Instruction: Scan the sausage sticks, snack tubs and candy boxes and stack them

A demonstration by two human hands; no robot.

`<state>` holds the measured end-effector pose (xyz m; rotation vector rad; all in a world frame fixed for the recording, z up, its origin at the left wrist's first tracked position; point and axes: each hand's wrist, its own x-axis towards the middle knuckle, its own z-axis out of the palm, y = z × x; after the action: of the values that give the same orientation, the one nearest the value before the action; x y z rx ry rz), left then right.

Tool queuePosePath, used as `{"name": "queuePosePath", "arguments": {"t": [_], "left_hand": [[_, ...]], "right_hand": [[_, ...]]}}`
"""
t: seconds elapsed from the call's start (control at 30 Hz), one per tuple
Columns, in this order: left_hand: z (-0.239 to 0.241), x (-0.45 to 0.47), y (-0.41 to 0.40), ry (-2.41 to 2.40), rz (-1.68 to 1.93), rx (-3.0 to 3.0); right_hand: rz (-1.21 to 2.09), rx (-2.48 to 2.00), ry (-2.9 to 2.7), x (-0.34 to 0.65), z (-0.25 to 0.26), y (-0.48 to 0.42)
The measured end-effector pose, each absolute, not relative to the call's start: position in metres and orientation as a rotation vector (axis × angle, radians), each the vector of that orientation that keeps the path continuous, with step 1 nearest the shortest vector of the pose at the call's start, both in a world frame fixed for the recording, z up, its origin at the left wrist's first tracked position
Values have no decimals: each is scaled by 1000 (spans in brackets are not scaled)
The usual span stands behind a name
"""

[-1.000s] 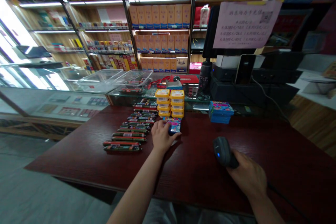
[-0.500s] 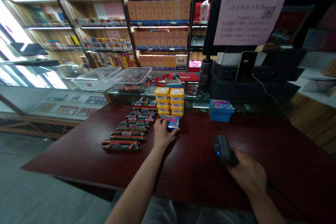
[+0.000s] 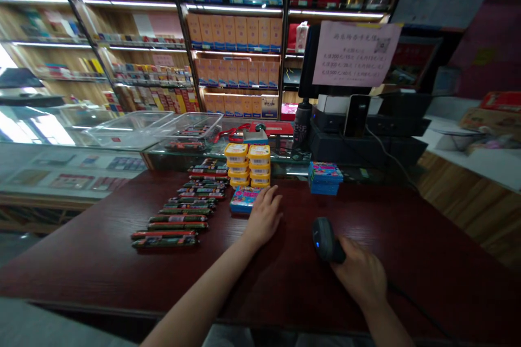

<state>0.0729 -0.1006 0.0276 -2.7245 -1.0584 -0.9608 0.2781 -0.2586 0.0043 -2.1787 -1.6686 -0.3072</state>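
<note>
Scanner (image 3: 321, 238), lower right of centre: saw clasped in right hand (image 3: 361, 272). Left hand (image 3: 265, 214), mid-frame: saw released, loosely outstretched, over right end of blue box (image 3: 242, 199); could not tell contact. Found box near centre, just below yellow tubs (image 3: 236, 166). Logged slim packets (image 3: 179, 218) at left of box, blue stack (image 3: 324, 182) at right.

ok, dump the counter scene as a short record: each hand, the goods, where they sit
left hand: open, at right end of near blue box; contact unclear
right hand: holding dark scanner, blue light lit
yellow tubs: two stacks side by side, behind near blue box
wrapped sticks: laid in a long row, left of tubs
blue stack: right of tubs, apart from them
surface: dark red-brown table
</note>
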Motion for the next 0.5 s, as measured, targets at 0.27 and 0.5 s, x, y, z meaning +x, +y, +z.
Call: {"name": "queuePosePath", "arguments": {"t": [0.27, 0.5], "left_hand": [[58, 191, -78, -695, -807, -2875], [63, 260, -47, -786, -798, -2761]], "right_hand": [[-234, -2198, -1655, 279, 5, -255], [-224, -2132, -1657, 283, -5, -253]]}}
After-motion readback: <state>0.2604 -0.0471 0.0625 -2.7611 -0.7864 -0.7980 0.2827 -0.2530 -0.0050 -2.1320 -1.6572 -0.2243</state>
